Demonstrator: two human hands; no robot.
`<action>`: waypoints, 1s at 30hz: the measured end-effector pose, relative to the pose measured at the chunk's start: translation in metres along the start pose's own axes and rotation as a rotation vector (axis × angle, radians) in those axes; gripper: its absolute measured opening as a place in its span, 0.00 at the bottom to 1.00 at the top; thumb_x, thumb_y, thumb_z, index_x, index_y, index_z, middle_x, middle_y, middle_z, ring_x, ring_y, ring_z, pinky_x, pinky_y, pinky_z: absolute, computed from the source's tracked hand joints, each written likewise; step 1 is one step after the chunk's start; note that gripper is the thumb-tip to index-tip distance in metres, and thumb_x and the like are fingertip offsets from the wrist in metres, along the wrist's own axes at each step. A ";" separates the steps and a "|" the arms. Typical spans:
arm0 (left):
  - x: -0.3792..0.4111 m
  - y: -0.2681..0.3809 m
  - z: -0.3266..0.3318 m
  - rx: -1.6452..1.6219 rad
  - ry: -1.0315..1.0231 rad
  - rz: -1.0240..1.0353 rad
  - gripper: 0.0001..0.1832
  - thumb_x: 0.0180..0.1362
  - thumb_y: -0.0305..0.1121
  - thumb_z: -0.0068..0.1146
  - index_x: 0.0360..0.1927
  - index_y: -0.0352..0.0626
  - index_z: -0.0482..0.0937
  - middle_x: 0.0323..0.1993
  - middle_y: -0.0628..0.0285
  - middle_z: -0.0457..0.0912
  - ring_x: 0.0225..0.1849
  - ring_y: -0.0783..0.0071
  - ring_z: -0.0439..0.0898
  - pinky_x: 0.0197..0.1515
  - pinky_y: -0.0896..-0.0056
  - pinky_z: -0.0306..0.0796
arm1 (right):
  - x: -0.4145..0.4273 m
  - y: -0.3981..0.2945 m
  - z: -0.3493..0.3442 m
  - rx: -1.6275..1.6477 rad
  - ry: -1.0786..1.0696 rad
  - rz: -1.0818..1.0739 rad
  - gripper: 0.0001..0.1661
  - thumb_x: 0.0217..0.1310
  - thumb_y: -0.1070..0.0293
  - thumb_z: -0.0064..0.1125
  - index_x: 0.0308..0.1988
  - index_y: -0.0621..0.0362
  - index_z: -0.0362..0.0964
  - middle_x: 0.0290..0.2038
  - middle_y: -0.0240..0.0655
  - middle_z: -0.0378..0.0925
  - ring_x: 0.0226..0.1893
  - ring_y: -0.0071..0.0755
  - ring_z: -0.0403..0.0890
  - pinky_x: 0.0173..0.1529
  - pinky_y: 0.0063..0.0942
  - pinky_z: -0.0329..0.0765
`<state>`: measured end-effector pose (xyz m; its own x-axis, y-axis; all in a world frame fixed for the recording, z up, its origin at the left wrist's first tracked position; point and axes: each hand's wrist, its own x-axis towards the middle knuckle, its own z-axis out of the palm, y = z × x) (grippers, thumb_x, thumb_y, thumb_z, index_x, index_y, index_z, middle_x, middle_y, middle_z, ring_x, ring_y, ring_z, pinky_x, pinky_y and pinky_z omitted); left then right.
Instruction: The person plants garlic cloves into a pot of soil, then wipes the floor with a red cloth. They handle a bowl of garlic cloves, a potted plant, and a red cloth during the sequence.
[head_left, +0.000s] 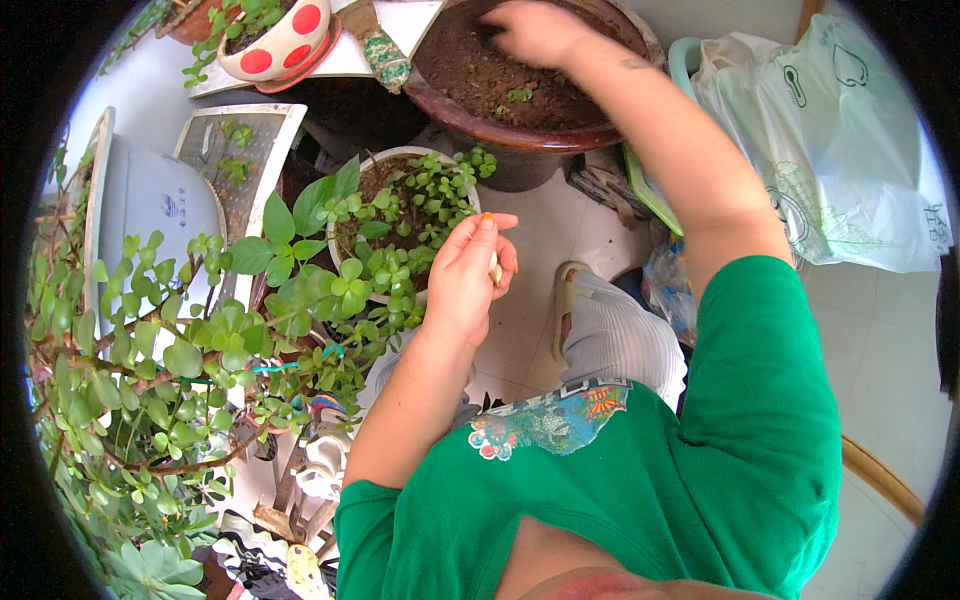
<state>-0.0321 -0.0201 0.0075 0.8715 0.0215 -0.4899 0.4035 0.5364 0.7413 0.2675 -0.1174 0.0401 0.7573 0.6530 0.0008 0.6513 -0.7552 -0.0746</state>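
My left hand (469, 281) is half closed in front of me, palm turned inward. Small pale pieces (495, 271), which look like garlic cloves, show between its thumb and curled fingers. My right hand (538, 34) reaches into a large brown glazed pot (517, 133) at the top. Its fingers are at the dark soil (469, 71), and whether they hold anything cannot be made out. A small green seedling (519, 95) grows from the soil near the pot's front. Below my left hand's fingertips stands a round white pot (480, 196) of leafy green plants.
A trowel-like tool with a wrapped handle (385, 60) lies beside a red-dotted planter (277, 52). Succulent branches (180, 356) spread across the left. A pale blue planter (161, 202) stands behind them. On the right hang or rest white plastic bags (832, 150); a green-rimmed item (651, 191) is near the pot.
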 end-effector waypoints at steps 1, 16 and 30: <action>0.002 0.000 0.002 -0.003 -0.003 -0.005 0.16 0.68 0.40 0.42 0.45 0.37 0.73 0.21 0.65 0.71 0.18 0.82 0.64 0.19 0.81 0.56 | 0.011 -0.020 0.030 -0.044 0.027 -0.159 0.26 0.55 0.64 0.56 0.55 0.53 0.70 0.57 0.44 0.69 0.56 0.46 0.71 0.60 0.37 0.69; 0.010 0.005 0.001 0.010 0.014 0.002 0.15 0.69 0.39 0.40 0.45 0.37 0.73 0.21 0.66 0.71 0.18 0.82 0.64 0.19 0.81 0.55 | 0.013 0.027 0.075 -0.168 0.034 0.333 0.28 0.66 0.54 0.39 0.63 0.46 0.60 0.67 0.35 0.57 0.67 0.39 0.57 0.68 0.42 0.58; 0.006 0.001 -0.002 -0.007 0.011 0.011 0.15 0.69 0.38 0.41 0.46 0.37 0.73 0.21 0.66 0.71 0.17 0.83 0.63 0.17 0.82 0.54 | -0.015 -0.035 0.081 0.065 -0.059 -0.350 0.34 0.62 0.53 0.52 0.64 0.53 0.58 0.68 0.42 0.52 0.69 0.42 0.52 0.70 0.36 0.54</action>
<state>-0.0276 -0.0175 0.0044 0.8727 0.0368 -0.4869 0.3920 0.5416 0.7437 0.2297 -0.0965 -0.0380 0.4837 0.8750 -0.0197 0.8648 -0.4812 -0.1434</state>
